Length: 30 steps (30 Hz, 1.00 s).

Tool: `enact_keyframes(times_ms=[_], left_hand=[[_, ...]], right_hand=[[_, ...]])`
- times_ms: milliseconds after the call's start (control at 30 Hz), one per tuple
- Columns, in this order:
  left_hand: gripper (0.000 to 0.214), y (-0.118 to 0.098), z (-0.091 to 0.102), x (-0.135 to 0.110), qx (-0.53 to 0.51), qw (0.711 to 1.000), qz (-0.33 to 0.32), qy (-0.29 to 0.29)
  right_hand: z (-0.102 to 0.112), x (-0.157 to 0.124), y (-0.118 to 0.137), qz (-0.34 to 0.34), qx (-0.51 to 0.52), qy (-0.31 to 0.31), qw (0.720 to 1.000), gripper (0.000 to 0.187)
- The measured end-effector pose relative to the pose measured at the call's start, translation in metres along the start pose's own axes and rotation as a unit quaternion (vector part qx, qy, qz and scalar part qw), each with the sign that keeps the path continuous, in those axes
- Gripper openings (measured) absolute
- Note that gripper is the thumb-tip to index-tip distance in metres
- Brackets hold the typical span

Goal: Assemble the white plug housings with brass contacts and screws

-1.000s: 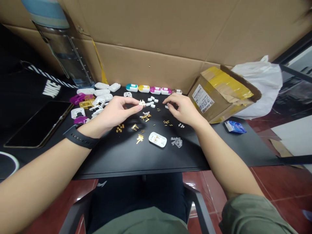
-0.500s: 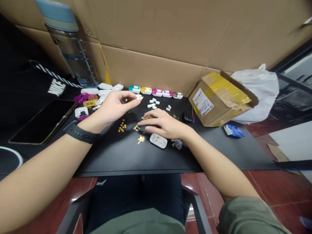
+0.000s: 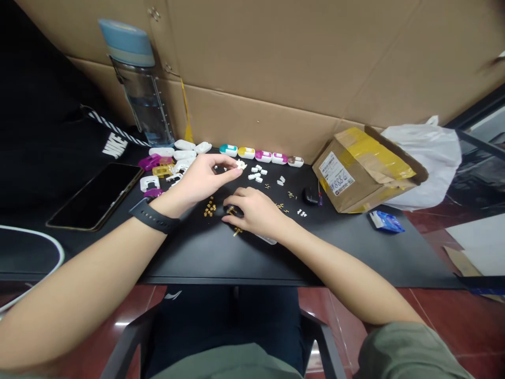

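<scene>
The black tabletop carries all work materials. A brown cardboard carton with yellow tape stands toward its back right corner; a clear plastic bottle with a blue lid stands at its back left. A black smartphone lies near the left side. The left hand is raised over the tabletop's middle, thumb and fingertips closed on a small, irregular white plastic part. The right hand is lower, nearer the front edge, partly covering a shallow white plastic tray. Five two-tone plastic cases form a row along the back edge. Small gold-coloured rings lie loose between the left wrist and the right fingertips.

Change noted: one second ago the right hand was at the back, by the small white pieces; it has since come forward and left to a gold-coloured metal part. Thumb and forefinger flank that part; whether they grip it cannot be determined. The left hand has kept its white part throughout. In the inspector's judgement, attention has passed to the metal parts.
</scene>
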<state>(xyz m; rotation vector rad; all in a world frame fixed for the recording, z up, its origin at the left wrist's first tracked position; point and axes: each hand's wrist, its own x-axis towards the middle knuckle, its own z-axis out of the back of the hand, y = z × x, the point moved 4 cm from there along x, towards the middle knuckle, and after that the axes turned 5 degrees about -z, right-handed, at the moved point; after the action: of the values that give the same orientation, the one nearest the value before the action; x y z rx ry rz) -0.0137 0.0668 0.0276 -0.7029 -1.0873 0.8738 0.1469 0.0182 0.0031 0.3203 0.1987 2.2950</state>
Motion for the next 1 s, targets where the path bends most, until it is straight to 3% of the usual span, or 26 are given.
enact_keyframes(times_ms=[233, 400, 1000], left_hand=[[0.022, -0.003, 0.001, 0.000, 0.005, 1.000, -0.005, -0.003], [0.022, -0.004, 0.001, -0.001, 0.000, 1.000, -0.003, -0.003], [0.032, 0.005, -0.005, -0.004, 0.078, 0.996, 0.018, 0.037]], right_hand=[[-0.004, -0.002, -0.003, -0.007, 0.027, -0.006, 1.000, 0.017], [-0.003, 0.000, -0.006, -0.008, 0.064, -0.013, 0.998, 0.019], [0.030, -0.016, -0.035, -0.066, 0.207, -0.066, 0.974, 0.026]])
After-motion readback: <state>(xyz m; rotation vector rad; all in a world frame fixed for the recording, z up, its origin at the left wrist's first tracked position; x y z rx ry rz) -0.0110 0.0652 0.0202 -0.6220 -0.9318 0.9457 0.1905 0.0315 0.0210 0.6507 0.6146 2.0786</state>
